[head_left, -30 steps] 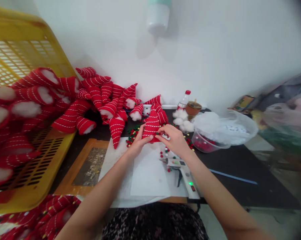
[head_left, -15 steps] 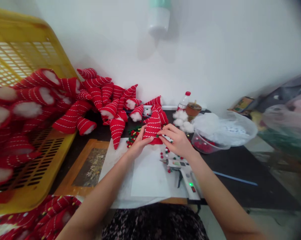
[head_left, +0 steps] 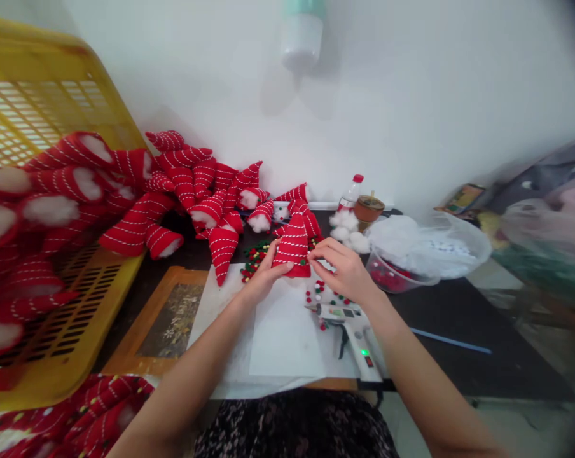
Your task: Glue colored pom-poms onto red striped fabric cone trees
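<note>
My left hand (head_left: 267,272) is closed round the left side of a red cone-shaped hat (head_left: 292,245) with white stitched stripes, its thumb on the front near the brim. A small green pompom (head_left: 303,262) sits low on the hat's right side. Just right of that edge is my right hand (head_left: 341,267), thumb and fingers pinched together; whatever is between the fingertips is too small to make out. Below it a white glue gun (head_left: 352,324) with a lit green light lies on white paper (head_left: 282,337). Loose red, white and green pompoms (head_left: 320,289) lie beside its nozzle.
A yellow crate (head_left: 110,305) of stuffed red striped cones stands left, with more cones (head_left: 223,248) piled at the back. Green, red and yellow pompoms (head_left: 254,257) lie behind my left hand. Cotton balls (head_left: 347,229), a bottle (head_left: 352,191) and plastic tubs (head_left: 402,277) stand right.
My right hand has drawn back slightly to the right from the hat. The green pompom that was at its fingertips now shows on the hat. My left hand keeps its hold.
</note>
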`<control>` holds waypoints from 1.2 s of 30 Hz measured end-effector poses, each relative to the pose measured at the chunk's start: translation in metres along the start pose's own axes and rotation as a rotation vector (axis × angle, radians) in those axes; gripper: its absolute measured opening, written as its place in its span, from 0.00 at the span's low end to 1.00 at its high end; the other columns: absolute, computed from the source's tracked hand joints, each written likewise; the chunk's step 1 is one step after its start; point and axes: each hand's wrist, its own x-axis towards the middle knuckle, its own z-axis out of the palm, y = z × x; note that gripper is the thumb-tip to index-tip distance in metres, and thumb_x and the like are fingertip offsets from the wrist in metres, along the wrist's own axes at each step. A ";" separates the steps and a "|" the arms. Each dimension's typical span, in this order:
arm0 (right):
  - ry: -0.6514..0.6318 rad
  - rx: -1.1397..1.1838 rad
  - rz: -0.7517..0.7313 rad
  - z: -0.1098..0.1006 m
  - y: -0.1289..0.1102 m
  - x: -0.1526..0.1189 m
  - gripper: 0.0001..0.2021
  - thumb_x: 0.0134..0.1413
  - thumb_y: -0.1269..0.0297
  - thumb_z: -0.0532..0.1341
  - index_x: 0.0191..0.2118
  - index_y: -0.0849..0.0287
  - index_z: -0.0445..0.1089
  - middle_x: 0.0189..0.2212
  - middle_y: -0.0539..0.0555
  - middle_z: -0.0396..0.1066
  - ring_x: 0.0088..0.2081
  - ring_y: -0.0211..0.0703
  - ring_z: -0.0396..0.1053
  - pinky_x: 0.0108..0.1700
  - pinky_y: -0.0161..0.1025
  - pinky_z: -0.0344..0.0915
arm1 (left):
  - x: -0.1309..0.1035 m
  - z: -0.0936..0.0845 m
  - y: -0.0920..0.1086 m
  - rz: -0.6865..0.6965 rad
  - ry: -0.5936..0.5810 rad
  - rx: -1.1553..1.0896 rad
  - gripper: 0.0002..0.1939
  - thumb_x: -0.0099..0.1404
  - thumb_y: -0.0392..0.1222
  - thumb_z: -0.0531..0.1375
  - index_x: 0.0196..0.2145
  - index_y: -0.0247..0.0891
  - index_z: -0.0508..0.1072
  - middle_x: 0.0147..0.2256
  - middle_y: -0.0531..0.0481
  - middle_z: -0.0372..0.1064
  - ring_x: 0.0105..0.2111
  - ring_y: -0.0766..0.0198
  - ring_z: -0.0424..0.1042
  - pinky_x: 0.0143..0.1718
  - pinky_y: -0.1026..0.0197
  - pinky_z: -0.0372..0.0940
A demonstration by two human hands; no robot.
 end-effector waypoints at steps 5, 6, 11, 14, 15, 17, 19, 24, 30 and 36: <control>0.002 0.016 0.010 -0.001 0.000 -0.001 0.08 0.67 0.75 0.57 0.45 0.57 0.71 0.40 0.58 0.72 0.41 0.47 0.73 0.43 0.45 0.73 | 0.000 0.000 -0.001 -0.008 0.004 -0.001 0.50 0.57 0.44 0.71 0.71 0.51 0.51 0.60 0.44 0.71 0.57 0.47 0.72 0.59 0.48 0.64; -0.018 0.014 -0.003 0.000 0.000 -0.001 0.08 0.67 0.75 0.57 0.46 0.57 0.71 0.41 0.59 0.73 0.42 0.48 0.73 0.43 0.45 0.73 | 0.000 -0.001 -0.001 -0.013 0.003 -0.003 0.50 0.57 0.44 0.71 0.71 0.52 0.51 0.61 0.44 0.70 0.57 0.47 0.72 0.59 0.48 0.63; -0.058 -0.028 -0.086 0.005 0.004 -0.002 0.08 0.68 0.73 0.57 0.45 0.58 0.73 0.39 0.59 0.73 0.42 0.49 0.74 0.43 0.46 0.75 | -0.001 -0.002 -0.001 -0.025 0.009 0.014 0.51 0.56 0.44 0.72 0.71 0.52 0.51 0.63 0.43 0.68 0.58 0.47 0.71 0.60 0.48 0.63; -0.053 -0.040 -0.077 0.006 0.004 -0.003 0.07 0.67 0.74 0.58 0.41 0.58 0.72 0.38 0.59 0.73 0.40 0.49 0.74 0.42 0.46 0.75 | -0.002 -0.002 0.000 -0.028 -0.002 0.030 0.51 0.57 0.44 0.71 0.72 0.52 0.50 0.62 0.44 0.69 0.57 0.48 0.72 0.60 0.48 0.63; -0.048 -0.041 -0.072 0.005 0.004 -0.003 0.07 0.67 0.74 0.58 0.41 0.58 0.72 0.37 0.59 0.73 0.40 0.49 0.74 0.42 0.46 0.75 | -0.002 -0.002 0.000 -0.030 -0.001 0.033 0.51 0.58 0.44 0.71 0.72 0.52 0.50 0.62 0.44 0.69 0.57 0.48 0.72 0.60 0.48 0.63; -0.047 -0.038 -0.062 0.005 0.003 -0.003 0.06 0.66 0.74 0.58 0.41 0.59 0.72 0.37 0.59 0.74 0.40 0.50 0.74 0.43 0.47 0.75 | -0.002 -0.001 0.001 -0.031 0.009 0.035 0.51 0.57 0.44 0.71 0.72 0.53 0.50 0.63 0.44 0.68 0.58 0.48 0.71 0.61 0.48 0.63; -0.055 -0.038 -0.062 0.004 0.001 -0.002 0.06 0.66 0.73 0.58 0.43 0.59 0.72 0.38 0.60 0.74 0.41 0.51 0.74 0.43 0.47 0.75 | -0.002 0.000 0.002 -0.037 0.014 0.030 0.51 0.57 0.44 0.71 0.72 0.53 0.50 0.64 0.44 0.67 0.59 0.47 0.71 0.61 0.47 0.63; -0.070 -0.053 -0.084 0.004 0.001 -0.001 0.07 0.66 0.74 0.58 0.40 0.59 0.72 0.36 0.59 0.75 0.38 0.48 0.73 0.39 0.44 0.73 | -0.003 0.003 0.005 -0.021 -0.015 0.020 0.52 0.56 0.43 0.71 0.72 0.53 0.50 0.65 0.44 0.65 0.62 0.46 0.67 0.64 0.46 0.61; 0.008 -0.016 -0.022 0.004 -0.002 -0.001 0.07 0.63 0.76 0.58 0.37 0.57 0.71 0.32 0.55 0.72 0.35 0.46 0.72 0.39 0.43 0.71 | -0.002 0.001 0.002 -0.031 -0.010 0.009 0.52 0.56 0.43 0.72 0.71 0.53 0.51 0.63 0.44 0.67 0.62 0.45 0.68 0.63 0.45 0.61; 0.075 0.020 0.029 0.001 -0.003 -0.001 0.07 0.63 0.75 0.59 0.39 0.55 0.71 0.35 0.54 0.73 0.37 0.45 0.73 0.40 0.43 0.72 | -0.002 0.000 0.001 -0.031 -0.025 0.021 0.49 0.58 0.43 0.71 0.71 0.54 0.52 0.63 0.44 0.68 0.60 0.46 0.70 0.63 0.46 0.62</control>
